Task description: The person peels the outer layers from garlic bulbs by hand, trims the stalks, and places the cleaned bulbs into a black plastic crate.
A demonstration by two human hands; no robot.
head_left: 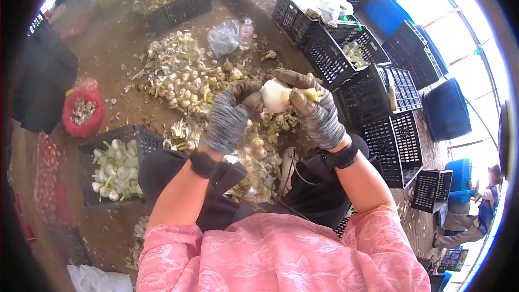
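A smooth white garlic bulb (275, 96) with a short pale-green stem is held up between my two gloved hands. My right hand (318, 109), in a dirty grey work glove, grips it around the stem side, fingers over the top. My left hand (230, 116), in a matching glove, has its fingers curled and pinched against the bulb's left side. Beneath and beyond them spreads a heap of unpeeled garlic (186, 70) with dry skins. To my left a black crate (150, 139) contains several clean white bulbs (116, 168).
Black plastic crates (367, 94) line the right side, one with a knife-like tool (392, 92) on its edge. A water bottle (246, 33) and clear plastic bag (224, 38) are past the heap. A red mesh sack (82, 121) stands left; another person (476, 216) is far right.
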